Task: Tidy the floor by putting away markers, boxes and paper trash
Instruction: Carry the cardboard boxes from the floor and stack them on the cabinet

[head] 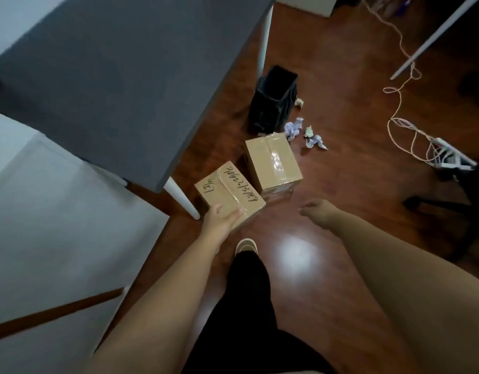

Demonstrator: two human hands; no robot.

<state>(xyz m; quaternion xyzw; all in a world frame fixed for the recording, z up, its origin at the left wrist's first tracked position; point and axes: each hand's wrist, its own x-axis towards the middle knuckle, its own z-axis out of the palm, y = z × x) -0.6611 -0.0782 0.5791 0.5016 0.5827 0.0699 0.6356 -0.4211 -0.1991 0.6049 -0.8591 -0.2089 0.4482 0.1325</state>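
While the left hand (222,217) clasps the near edge of the handwritten cardboard box (228,194) on the floor beside the table leg (182,198), the right hand (318,211) hovers empty, fingers curled; bring it under the far side before lifting.

At frame centre we see two boxes on the floor (341,198): the written-on box (228,194) lower left, the taped box (273,161) just upper right. Above them stands the bin (273,99), with paper scraps (293,128) right of it.
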